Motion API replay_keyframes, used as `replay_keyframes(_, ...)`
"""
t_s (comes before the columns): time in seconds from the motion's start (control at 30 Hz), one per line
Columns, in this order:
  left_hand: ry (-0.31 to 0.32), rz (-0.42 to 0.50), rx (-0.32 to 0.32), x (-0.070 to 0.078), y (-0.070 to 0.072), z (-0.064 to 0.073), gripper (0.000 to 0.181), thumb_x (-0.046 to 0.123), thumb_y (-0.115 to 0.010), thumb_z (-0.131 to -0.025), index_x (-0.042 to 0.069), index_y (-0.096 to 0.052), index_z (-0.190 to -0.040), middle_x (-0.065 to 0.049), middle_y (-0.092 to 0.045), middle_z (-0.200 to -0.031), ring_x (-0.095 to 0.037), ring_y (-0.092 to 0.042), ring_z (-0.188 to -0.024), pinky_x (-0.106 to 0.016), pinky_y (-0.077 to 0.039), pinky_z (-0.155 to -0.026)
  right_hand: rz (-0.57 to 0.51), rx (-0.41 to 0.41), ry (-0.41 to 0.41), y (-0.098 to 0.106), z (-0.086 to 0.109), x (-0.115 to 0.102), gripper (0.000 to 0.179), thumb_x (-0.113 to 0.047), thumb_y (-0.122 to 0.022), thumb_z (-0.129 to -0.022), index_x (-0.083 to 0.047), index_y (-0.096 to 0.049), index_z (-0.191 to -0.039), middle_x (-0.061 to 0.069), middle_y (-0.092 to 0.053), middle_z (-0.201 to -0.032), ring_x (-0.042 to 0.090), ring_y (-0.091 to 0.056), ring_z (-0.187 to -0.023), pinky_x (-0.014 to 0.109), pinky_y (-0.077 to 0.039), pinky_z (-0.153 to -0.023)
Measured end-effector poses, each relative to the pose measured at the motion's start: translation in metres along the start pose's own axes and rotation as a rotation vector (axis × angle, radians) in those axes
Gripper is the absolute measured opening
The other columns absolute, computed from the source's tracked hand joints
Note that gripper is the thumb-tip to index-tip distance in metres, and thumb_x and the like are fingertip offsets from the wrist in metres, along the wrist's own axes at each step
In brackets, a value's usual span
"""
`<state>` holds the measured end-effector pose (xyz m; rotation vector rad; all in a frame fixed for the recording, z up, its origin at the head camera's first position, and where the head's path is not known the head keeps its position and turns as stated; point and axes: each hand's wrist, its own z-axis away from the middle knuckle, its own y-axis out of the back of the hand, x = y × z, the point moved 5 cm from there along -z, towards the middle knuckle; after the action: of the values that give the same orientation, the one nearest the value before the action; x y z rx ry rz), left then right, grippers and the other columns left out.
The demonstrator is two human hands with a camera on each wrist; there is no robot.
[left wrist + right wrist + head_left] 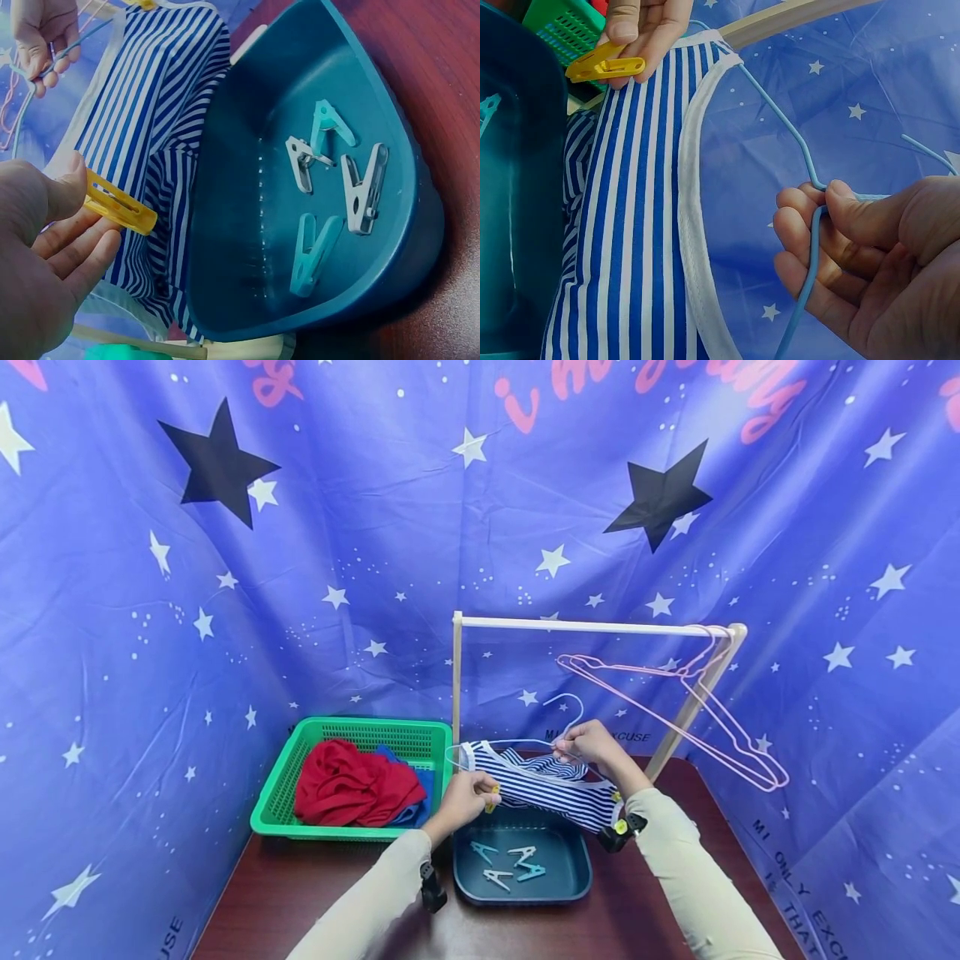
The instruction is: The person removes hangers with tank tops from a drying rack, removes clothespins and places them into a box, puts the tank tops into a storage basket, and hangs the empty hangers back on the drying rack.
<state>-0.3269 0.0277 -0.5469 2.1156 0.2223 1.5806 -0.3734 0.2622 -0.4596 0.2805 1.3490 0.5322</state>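
My left hand (pixel 468 800) pinches a yellow clothespin (pixel 120 204) between thumb and fingers, beside a blue-and-white striped sleeveless top (pixel 641 202). The top, edged in white, hangs on a light blue wire hanger (pixel 784 124). Its hook (pixel 577 703) points upward. My right hand (pixel 588 745) holds this hanger just below the hook, thumb and fingers around the wire. Another yellow clip (pixel 617 796) shows at the top's right end. The garment's lower part hangs behind a dark blue basin (pixel 522 897).
Several teal and grey clothespins (pixel 366 191) lie in the basin. At left, a green basket (pixel 281 777) contains red cloth (pixel 352 785) and blue cloth (pixel 420 793). Pink hangers (pixel 637 693) hang at the right end of a rack's white rail (pixel 570 626). A starry curtain surrounds the table.
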Motion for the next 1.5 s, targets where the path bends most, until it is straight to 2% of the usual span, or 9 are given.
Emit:
replay_keyframes(0.27, -0.016, -0.008, -0.005, -0.003, -0.005, 0.001, 0.014, -0.001, -0.08, -0.083, -0.004, -0.076, -0.095, -0.013, -0.076, -0.086, -0.011, -0.067, -0.072, -0.021, -0.055, -0.065, -0.02, -0.009, -0.013, -0.001, 0.001, 0.0, 0.024, -0.001, -0.06, -0.1, 0.02, -0.068, -0.107, 0.006, -0.075, -0.076, 0.008, -0.068, -0.063, 0.022, -0.058, -0.062)
replay_keyframes(0.33, -0.021, -0.01, -0.01, -0.005, -0.006, 0.001, 0.014, -0.002, -0.08, -0.082, -0.005, -0.076, -0.096, -0.014, -0.076, -0.085, -0.012, -0.067, -0.072, -0.021, -0.055, -0.064, -0.029, -0.008, -0.018, -0.001, 0.001, 0.0, 0.024, -0.001, -0.059, -0.1, 0.02, -0.068, -0.108, 0.005, -0.075, -0.075, 0.008, -0.067, -0.063, 0.021, -0.058, -0.062)
replay_keyframes(0.53, 0.003, -0.018, -0.016, -0.011, -0.009, 0.003, 0.015, -0.001, -0.08, -0.083, -0.005, -0.076, -0.097, -0.014, -0.076, -0.088, -0.014, -0.068, -0.074, -0.022, -0.056, -0.066, -0.03, -0.013, -0.016, -0.002, 0.001, 0.0, 0.022, -0.001, -0.059, -0.1, 0.018, -0.069, -0.104, 0.01, -0.076, -0.079, 0.008, -0.067, -0.063, 0.021, -0.057, -0.061)
replay_keyframes(0.77, 0.049, -0.018, -0.023, -0.013, -0.009, 0.006, 0.015, 0.002, -0.081, -0.083, -0.005, -0.076, -0.096, -0.013, -0.076, -0.087, -0.013, -0.068, -0.074, -0.023, -0.057, -0.066, -0.018, -0.03, -0.001, -0.004, 0.004, 0.001, 0.021, 0.0, -0.058, -0.1, 0.018, -0.069, -0.103, 0.005, -0.075, -0.076, 0.01, -0.068, -0.065, 0.025, -0.058, -0.065)
replay_keyframes(1.0, 0.041, -0.009, -0.037, -0.018, -0.01, 0.009, 0.016, 0.001, -0.08, -0.084, -0.006, -0.075, -0.097, -0.013, -0.075, -0.088, -0.014, -0.069, -0.076, -0.024, -0.058, -0.068, -0.002, -0.026, -0.009, -0.004, 0.003, 0.005, 0.021, 0.0, -0.056, -0.101, 0.016, -0.07, -0.101, 0.023, -0.076, -0.093, 0.012, -0.069, -0.068, 0.031, -0.059, -0.071)
replay_keyframes(1.23, 0.065, -0.027, -0.064, -0.023, -0.01, 0.011, 0.014, 0.0, -0.08, -0.084, -0.004, -0.075, -0.096, -0.012, -0.075, -0.09, -0.014, -0.068, -0.077, -0.028, -0.059, -0.071, 0.009, -0.024, -0.004, -0.004, 0.0, 0.005, 0.021, -0.002, -0.057, -0.101, 0.014, -0.072, -0.1, 0.015, -0.077, -0.087, 0.014, -0.071, -0.071, 0.029, -0.06, -0.07)
replay_keyframes(1.5, 0.087, -0.061, -0.068, -0.023, -0.014, 0.007, 0.018, 0.004, -0.082, -0.083, -0.005, -0.076, -0.098, -0.012, -0.076, -0.089, -0.016, -0.07, -0.079, -0.029, -0.059, -0.072, 0.008, -0.025, -0.022, -0.005, -0.003, 0.005, 0.021, -0.003, -0.059, -0.101, 0.014, -0.072, -0.103, 0.021, -0.077, -0.093, 0.013, -0.071, -0.071, 0.03, -0.061, -0.072)
